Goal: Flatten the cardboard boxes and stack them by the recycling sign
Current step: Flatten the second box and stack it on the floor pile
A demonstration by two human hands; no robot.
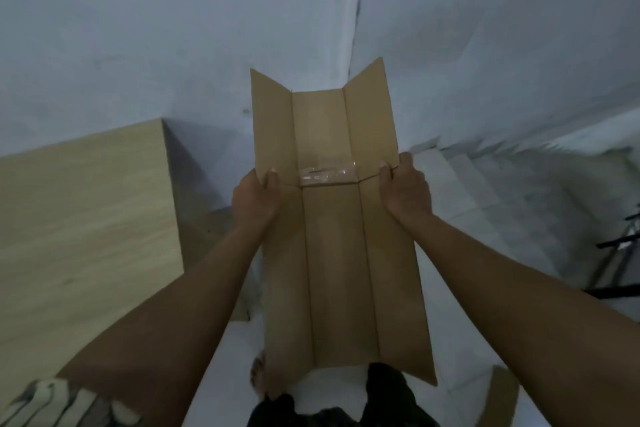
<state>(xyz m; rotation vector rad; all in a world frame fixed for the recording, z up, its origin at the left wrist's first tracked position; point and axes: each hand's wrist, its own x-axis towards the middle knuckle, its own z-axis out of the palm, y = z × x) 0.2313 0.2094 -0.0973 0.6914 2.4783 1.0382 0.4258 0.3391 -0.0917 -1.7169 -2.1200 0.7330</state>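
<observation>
A long brown cardboard box, opened out flat with its far flaps spread, hangs in front of me over the white floor. A strip of clear tape crosses its middle crease. My left hand grips the left edge at that crease, thumb on top. My right hand grips the right edge at the same height. The box's lower end hides most of my legs. No recycling sign is in view.
A light wooden table stands at the left. White walls meet in a corner ahead. Black metal legs stand at the right edge. Another piece of cardboard lies on the floor at the lower right. My bare foot shows below the box.
</observation>
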